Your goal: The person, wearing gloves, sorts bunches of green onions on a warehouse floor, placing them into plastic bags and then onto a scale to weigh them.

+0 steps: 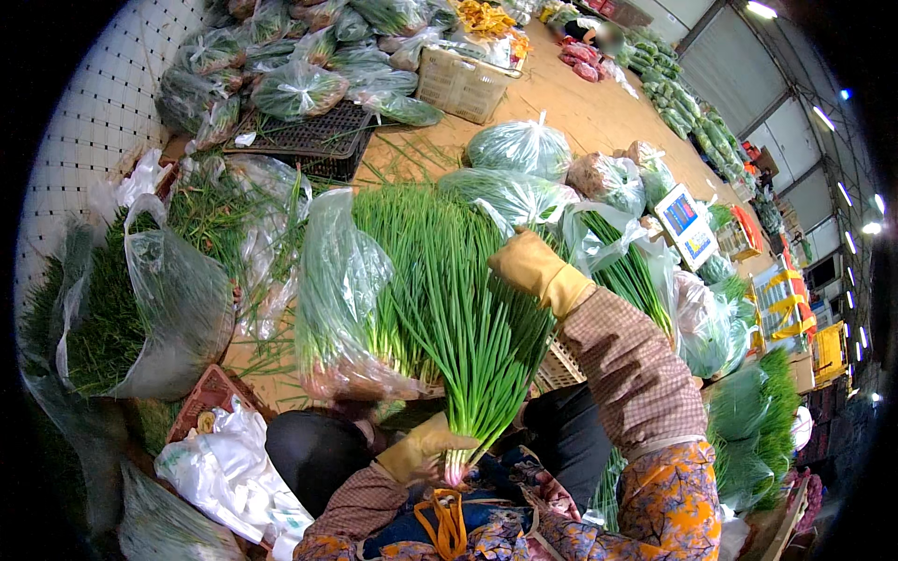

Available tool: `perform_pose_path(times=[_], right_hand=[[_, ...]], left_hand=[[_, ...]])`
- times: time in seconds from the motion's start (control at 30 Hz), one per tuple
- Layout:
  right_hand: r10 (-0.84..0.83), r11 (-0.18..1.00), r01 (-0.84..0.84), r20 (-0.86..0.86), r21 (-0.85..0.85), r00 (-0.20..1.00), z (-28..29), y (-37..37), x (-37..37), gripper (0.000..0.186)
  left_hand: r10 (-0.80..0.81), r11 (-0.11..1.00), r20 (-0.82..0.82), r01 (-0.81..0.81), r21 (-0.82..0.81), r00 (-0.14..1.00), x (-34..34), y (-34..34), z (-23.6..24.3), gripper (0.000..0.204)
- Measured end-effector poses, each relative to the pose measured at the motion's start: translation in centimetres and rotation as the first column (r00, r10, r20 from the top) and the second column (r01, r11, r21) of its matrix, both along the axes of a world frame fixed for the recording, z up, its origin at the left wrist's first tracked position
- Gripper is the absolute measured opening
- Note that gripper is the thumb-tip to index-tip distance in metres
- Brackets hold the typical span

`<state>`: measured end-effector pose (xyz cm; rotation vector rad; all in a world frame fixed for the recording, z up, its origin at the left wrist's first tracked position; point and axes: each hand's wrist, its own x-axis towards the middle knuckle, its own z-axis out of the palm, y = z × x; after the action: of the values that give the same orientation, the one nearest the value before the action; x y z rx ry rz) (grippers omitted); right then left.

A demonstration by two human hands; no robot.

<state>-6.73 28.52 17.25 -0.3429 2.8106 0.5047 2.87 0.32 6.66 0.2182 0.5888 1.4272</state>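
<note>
A bunch of scallions [477, 346] with long green leaves and pale pinkish root ends stands in front of me. My left hand [419, 451], in a yellow glove, is closed around the bunch just above its root ends. My right hand [531, 266], gloved the same way, is curled beside the upper leaves on the right; whether it holds anything is hidden. Behind and left of the bunch lie more loose scallions [393, 220]. A clear plastic bag [337, 290] partly covers scallions next to them on the left.
Tied bags of greens [519, 148] lie beyond my right hand, near a scale display [687, 226]. A beige crate [463, 84] and a black crate [323, 131] stand farther back. At lower left are white plastic bags [229, 467] and a red crate [201, 402].
</note>
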Motion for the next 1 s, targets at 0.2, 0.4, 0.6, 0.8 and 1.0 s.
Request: perform_pose_path(times=[0.2,0.4,0.6,0.8,1.0], right_hand=[[-0.503,0.864,0.431,-0.466,-0.259,0.728,3.5,3.8,-0.6,0.014],[-0.272,-0.058,0.332,0.335,-0.942,0.902,13.7,1.5,3.8,0.023],[-0.452,0.877,0.443,-0.008,-0.185,0.892,9.5,0.0,5.0,0.038],[-0.347,0.938,0.346,-0.030,-0.026,0.938,1.5,4.5,1.0,0.045],[-0.596,0.803,0.500,-0.413,-0.325,0.689,3.4,6.3,0.1,0.017]], left_hand=[[-0.044,0.999,0.039,0.043,0.020,0.998,-0.2,0.5,-0.5,0.036],[0.044,0.999,0.053,-0.045,0.013,0.998,-1.2,-1.4,-1.1,0.034],[-0.052,0.998,0.051,0.054,-0.025,0.997,-1.6,-0.1,-1.1,0.032],[-0.079,0.994,-0.019,0.080,0.075,0.997,-1.1,1.0,-2.3,0.039],[-0.049,0.998,-0.172,0.057,0.042,0.984,-0.4,0.9,-1.4,0.033]])
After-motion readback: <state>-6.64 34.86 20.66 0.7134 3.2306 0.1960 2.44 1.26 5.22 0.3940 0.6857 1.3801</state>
